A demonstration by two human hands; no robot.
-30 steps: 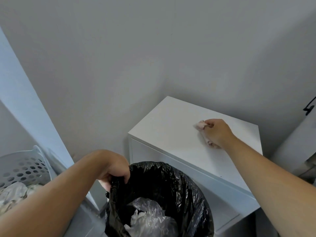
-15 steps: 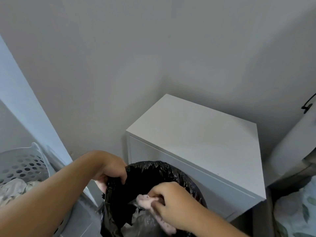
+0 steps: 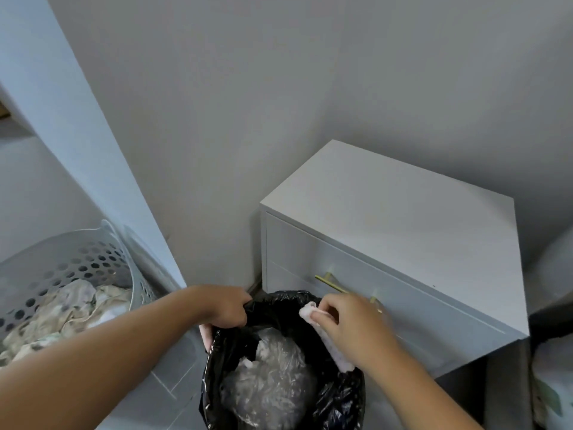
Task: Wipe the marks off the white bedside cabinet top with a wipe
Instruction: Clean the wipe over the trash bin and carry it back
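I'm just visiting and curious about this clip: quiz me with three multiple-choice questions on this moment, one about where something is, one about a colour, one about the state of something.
1. Where is the wipe?
A. Flat on the cabinet top
B. In the right hand, over the bin
C. In the laundry basket

2. What colour is the bin liner?
A. Black
B. Blue
C. White

3. What is the left hand doing?
A. Resting open on the cabinet
B. Pulling a drawer handle
C. Gripping the rim of the bin liner

Answers:
1. B: the right hand pinches the wipe above the open bin, and nothing lies on the cabinet top.
2. A: the bin liner is glossy black around the crumpled clear plastic.
3. C: the left hand is closed on the liner's edge.
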